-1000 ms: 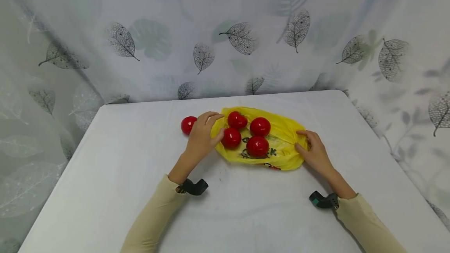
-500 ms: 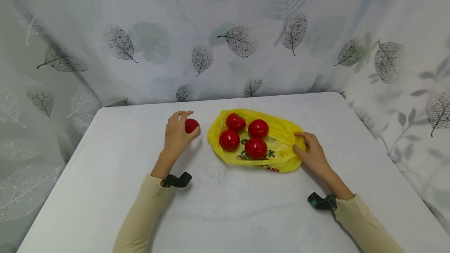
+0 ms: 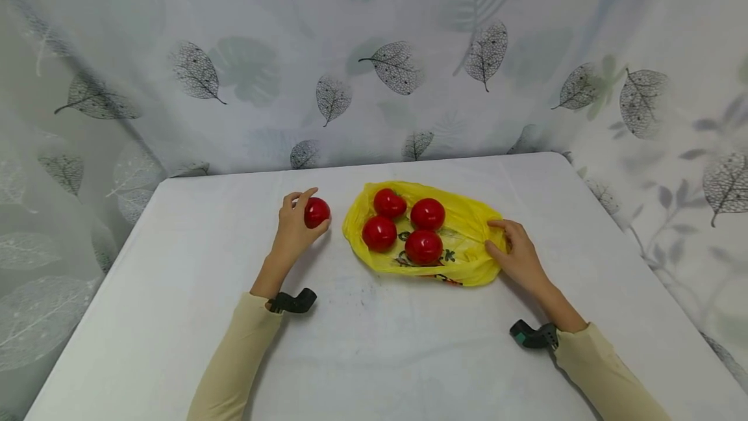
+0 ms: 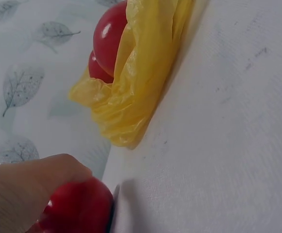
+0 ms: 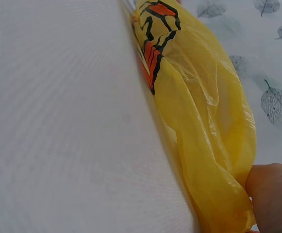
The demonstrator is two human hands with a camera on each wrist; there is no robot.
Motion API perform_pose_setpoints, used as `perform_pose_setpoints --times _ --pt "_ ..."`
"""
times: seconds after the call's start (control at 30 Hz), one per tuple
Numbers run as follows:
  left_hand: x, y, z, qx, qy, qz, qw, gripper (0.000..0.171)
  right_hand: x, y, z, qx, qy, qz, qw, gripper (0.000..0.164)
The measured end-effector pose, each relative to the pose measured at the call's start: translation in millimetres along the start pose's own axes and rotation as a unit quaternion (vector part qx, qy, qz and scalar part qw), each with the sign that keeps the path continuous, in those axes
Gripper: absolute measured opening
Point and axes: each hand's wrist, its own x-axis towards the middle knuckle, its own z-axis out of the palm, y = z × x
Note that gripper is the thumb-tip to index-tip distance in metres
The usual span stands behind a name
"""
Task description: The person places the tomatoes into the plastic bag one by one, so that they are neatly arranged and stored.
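Observation:
My left hand (image 3: 294, 229) grips a shiny red tomato (image 3: 317, 212) on the white table, left of a yellow plastic bag (image 3: 467, 219). In the left wrist view the thumb presses against that tomato (image 4: 85, 206), low over the cloth. The bag lies with its mouth spread, and several more tomatoes (image 3: 423, 247) sit inside it. At the bag's right end my right hand (image 3: 520, 253) pinches the plastic between thumb and fingers. The right wrist view shows the thumb against the yellow film (image 5: 213, 145); the other fingers are mostly hidden there.
A white cloth covers the table (image 3: 374, 356). Its far edge meets a hanging leaf-print curtain (image 3: 374, 109), which runs round both sides. Each wrist wears a dark camera mount (image 3: 295, 301).
My left hand has moved left from the bag's edge to the loose tomato and taken hold of it. The right hand keeps its hold on the bag.

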Motion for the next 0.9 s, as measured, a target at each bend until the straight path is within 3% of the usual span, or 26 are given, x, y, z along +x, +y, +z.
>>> perform_pose_setpoints --times 0.37,0.53,0.73,0.9 --pt "2.0 -3.7 0.3 -0.005 0.001 0.011 0.9999 0.055 2 3 0 0.003 0.0 -0.004 1.0 0.041" --pt "0.9 -2.3 0.8 -0.009 0.02 0.035 0.9992 0.055 1 3 1 0.005 -0.001 -0.006 1.0 0.041" --pt "3.3 10.3 -0.3 -0.014 0.061 0.085 0.9944 0.054 1 2 0 0.005 0.001 -0.004 1.0 0.041" --pt "3.3 27.9 0.7 -0.032 0.056 0.099 0.9931 0.054 1 4 1 0.002 0.003 -0.006 1.0 0.041"
